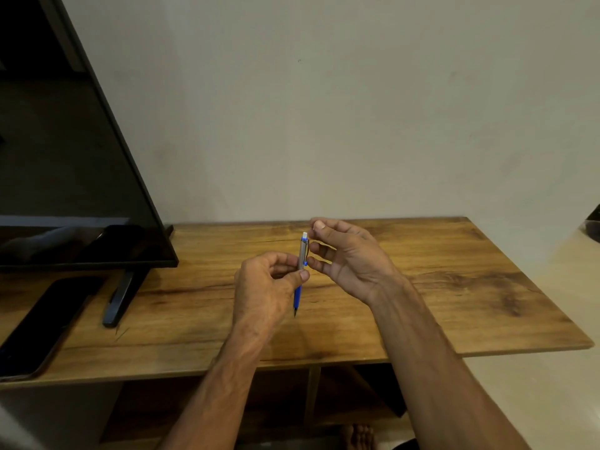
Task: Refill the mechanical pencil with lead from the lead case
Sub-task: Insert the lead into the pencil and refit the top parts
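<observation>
Above the wooden table (422, 287), left hand (263, 287) pinches mechanical pencil (301, 271) upright, tip down, w/ right hand (344, 254) fingertips closed at its white eraser end, contents unclear; lead case unseen, so thin lead could snap if fed crooked.

Head camera looks forward and down, close over the wooden table (422, 287).

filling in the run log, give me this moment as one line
left hand: holds pencil upright, tip down | right hand: fingertips at white top end | lead case: not seen | table: phone, screen
</observation>
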